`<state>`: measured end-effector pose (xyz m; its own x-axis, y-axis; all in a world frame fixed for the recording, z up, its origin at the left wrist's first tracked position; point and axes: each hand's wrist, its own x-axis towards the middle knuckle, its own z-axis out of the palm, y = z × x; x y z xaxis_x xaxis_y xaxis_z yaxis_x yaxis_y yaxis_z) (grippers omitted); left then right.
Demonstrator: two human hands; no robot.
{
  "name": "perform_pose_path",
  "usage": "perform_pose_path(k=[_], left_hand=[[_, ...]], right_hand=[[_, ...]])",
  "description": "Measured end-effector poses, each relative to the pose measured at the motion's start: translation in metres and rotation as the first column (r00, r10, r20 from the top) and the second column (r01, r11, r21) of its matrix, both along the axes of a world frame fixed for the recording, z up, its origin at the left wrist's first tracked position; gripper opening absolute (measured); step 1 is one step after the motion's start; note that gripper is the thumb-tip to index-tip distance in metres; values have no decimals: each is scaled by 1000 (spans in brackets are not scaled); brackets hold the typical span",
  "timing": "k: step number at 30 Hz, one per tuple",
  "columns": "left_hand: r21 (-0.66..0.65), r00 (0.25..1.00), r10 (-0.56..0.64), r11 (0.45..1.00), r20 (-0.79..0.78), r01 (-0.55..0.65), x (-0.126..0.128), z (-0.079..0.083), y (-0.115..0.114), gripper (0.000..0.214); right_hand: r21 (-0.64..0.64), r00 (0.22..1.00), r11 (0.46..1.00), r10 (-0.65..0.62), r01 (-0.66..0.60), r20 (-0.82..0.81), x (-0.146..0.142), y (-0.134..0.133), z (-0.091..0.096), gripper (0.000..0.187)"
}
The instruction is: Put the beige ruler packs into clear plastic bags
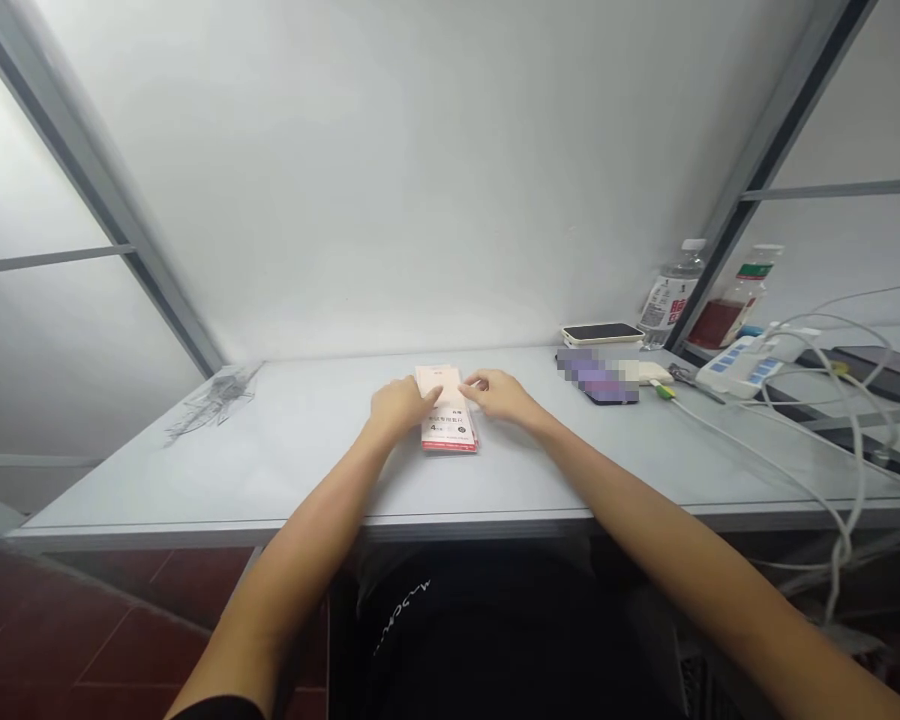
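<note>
- Red-and-white paper packet [450, 432] lies under my hands, near the middle of the table, long side pointing away from me; I judge it light, thin and easy to bend, so the long edges seem best for taking hold.
- My left hand [401, 405] rests on its left side, half open, only touching.
- My right hand [499, 394] curves loosely, fingertips at its right edge, holding nothing firmly.
- Both arms reach forward over the table edge [195, 527].
- Farther right stand a phone [602, 333], a power strip [742, 365] and a plastic bottle [671, 295].
</note>
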<state>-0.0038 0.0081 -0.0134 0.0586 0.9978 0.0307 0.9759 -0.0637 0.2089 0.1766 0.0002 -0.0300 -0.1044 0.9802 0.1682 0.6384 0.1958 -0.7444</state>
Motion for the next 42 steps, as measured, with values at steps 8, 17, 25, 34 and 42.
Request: perform_pose_path(k=[8, 17, 25, 34, 42], left_hand=[[44, 998, -67, 997, -13, 67, -2, 8, -3, 52], [-88, 994, -82, 993, -77, 75, 5, 5, -9, 48], [-46, 984, -148, 989, -97, 144, 5, 3, -7, 24], [208, 961, -266, 947, 77, 245, 5, 6, -7, 27], [317, 926, -339, 908, 166, 275, 16, -1, -15, 30]], right_hand=[[244, 982, 956, 181, -164, -47, -8, -16, 14, 38], [140, 982, 974, 164, -176, 90, -6, -11, 8, 35], [40, 984, 992, 111, -117, 136, -5, -9, 7, 33], [-96, 985, 993, -80, 65, -154, -1, -2, 4, 49], [-69, 834, 976, 140, -208, -534, -4, -6, 8, 30]])
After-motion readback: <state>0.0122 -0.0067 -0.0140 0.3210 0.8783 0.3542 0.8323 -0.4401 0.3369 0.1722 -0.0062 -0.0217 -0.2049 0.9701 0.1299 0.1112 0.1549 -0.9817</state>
